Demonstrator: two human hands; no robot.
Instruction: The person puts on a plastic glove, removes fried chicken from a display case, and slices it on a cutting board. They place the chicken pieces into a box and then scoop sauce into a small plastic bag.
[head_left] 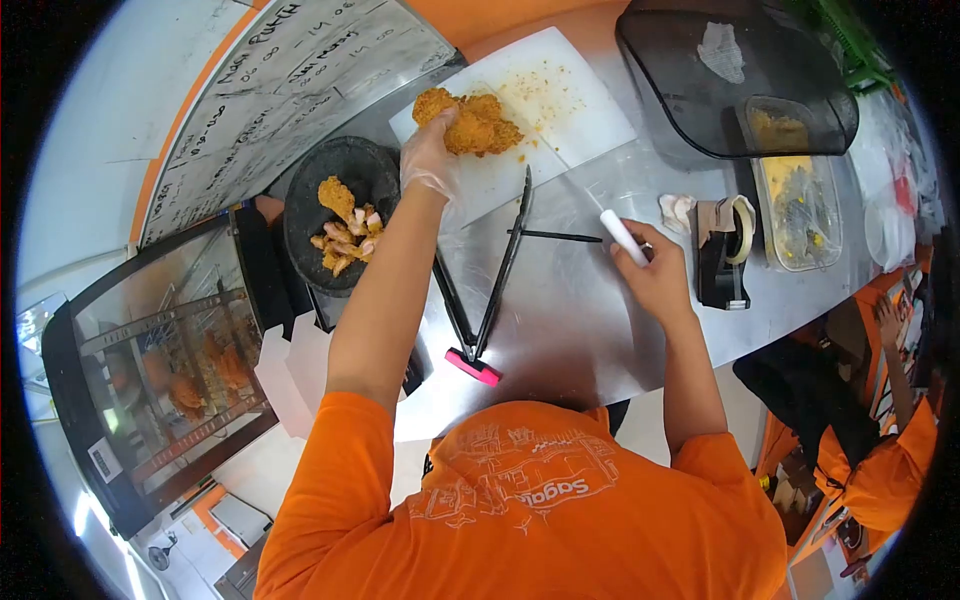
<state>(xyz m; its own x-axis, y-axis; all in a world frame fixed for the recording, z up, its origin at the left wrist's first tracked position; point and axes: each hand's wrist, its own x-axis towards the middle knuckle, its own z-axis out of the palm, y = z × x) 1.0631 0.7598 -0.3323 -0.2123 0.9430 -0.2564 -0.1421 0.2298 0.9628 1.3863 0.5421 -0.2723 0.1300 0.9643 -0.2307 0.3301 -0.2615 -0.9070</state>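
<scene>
My left hand [430, 160], in a clear plastic glove, is closed on a large piece of fried chicken [482, 125] over the white cutting board [585, 105]. Bare and closed, my right hand [652, 265] grips the white handle of a knife [622, 238]; its thin blade reaches up and left toward the board beside the chicken. Crumbs are scattered across the board. Left of my left forearm, a dark stone mortar [300, 190] holds cut chicken pieces [345, 240]. Black tongs [505, 265] with a pink end lie on the metal table between my arms.
A tape dispenser [722, 255] and a food container [805, 215] are to the right on the metal table [560, 340]. Behind them sits a dark tray [690, 80]. A glass display case [170, 370] stands at left; another person [880, 470] is at far right.
</scene>
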